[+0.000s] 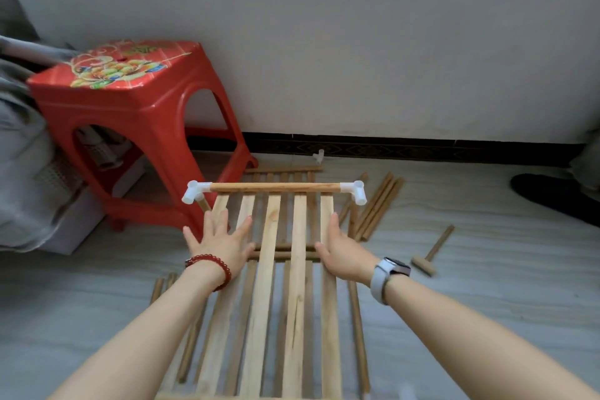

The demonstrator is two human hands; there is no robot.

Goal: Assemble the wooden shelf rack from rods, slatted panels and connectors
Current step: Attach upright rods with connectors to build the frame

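- Slatted panel is lying raised in front of the person, five pale slats running away from the camera toward the wall; using it as the reference for everything below.
- Rod is running across the panel's far end, a white connector sitting on its left tip and a second connector on its right tip.
- Left hand is resting flat on the panel's left slats, fingers straight and spread, not curling round anything; red bead bracelet on that wrist.
- Right hand is pressing against the panel's right edge slat, fingers extended, thumb lying toward the slats; cannot tell whether the thumb is hooking under. Watch on that wrist.
- Another slatted panel is lying on the floor beyond and under the far end.
- Loose rods are lying bundled on the floor just right of the far end; more rods are lying under and beside both long edges.
- Small wooden mallet is lying on the floor well right of the panel.
- Spare connector is sitting by the skirting, beyond the far end.
- Red plastic stool is standing left of the far end.
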